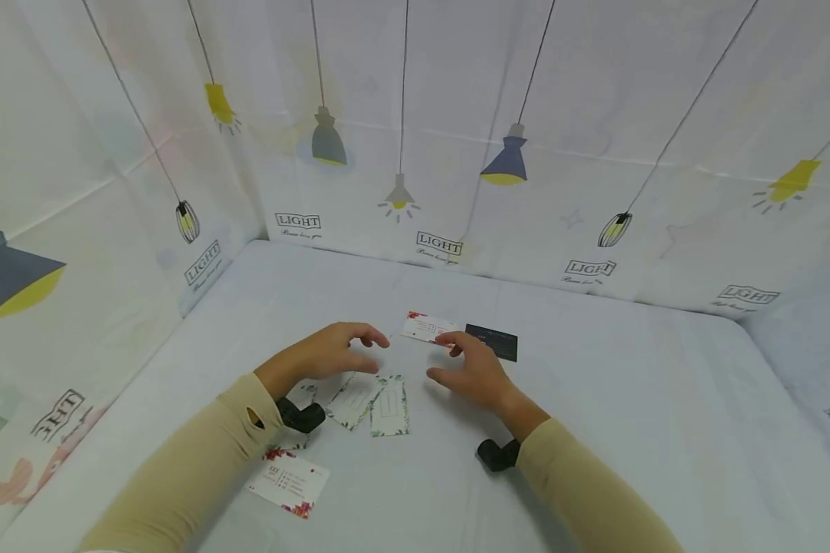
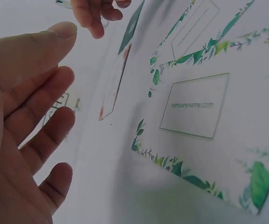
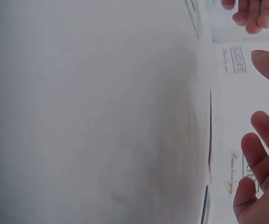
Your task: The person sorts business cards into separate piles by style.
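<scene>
Closest to me, a red-floral card (image 1: 289,482) lies by my left sleeve. Both hands, left (image 1: 328,353) and right (image 1: 473,370), hover loose-fingered, gripping nothing, right fingertips at the white floral card (image 1: 425,327) beside the black one (image 1: 493,341).

Matt paper cards (image 1: 390,405); dark card (image 1: 493,342) matt; smooth white cloth tabletop (image 1: 629,399).

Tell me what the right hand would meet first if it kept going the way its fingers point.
Probably the white floral card: the right hand points up-left at it, fingertips at its near edge. Whether they already touch is unclear.
</scene>
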The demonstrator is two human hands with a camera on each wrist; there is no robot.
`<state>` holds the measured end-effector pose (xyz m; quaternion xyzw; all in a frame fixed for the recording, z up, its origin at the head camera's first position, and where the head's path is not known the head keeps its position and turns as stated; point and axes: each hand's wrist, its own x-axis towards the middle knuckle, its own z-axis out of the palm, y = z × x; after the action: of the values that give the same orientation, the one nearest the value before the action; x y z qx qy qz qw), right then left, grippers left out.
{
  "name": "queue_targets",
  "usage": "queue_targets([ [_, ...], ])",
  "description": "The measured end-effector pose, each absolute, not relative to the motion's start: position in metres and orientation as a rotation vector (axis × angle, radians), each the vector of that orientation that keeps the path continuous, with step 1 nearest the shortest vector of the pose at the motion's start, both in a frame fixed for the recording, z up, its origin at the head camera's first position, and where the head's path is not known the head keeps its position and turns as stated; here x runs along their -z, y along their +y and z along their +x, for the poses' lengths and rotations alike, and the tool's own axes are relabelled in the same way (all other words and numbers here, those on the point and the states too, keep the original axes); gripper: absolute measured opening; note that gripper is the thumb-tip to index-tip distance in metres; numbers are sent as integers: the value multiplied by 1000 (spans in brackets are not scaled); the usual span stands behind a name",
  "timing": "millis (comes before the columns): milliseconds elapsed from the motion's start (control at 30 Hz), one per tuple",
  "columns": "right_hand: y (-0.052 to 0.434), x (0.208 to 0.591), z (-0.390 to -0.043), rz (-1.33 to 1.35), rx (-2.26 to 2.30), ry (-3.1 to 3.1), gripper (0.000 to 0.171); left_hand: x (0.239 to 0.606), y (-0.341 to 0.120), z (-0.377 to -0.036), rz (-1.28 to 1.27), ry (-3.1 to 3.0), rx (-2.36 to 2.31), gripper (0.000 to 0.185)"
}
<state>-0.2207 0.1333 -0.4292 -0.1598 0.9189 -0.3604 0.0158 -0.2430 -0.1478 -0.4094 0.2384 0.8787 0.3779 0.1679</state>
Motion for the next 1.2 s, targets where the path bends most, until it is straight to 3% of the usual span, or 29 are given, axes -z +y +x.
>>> queue_targets([
  [333,119,419,-194,-671,1162,2788,47,405,-182,-205,655,2481,-917,36],
  [667,91,409,-154,-778,1191,2606,57,407,-209,-177,653,2464,-942,43],
  [1200,58,416,-118,-780,1172,2546,57,410,-237,-149,655,2420,-920,48],
])
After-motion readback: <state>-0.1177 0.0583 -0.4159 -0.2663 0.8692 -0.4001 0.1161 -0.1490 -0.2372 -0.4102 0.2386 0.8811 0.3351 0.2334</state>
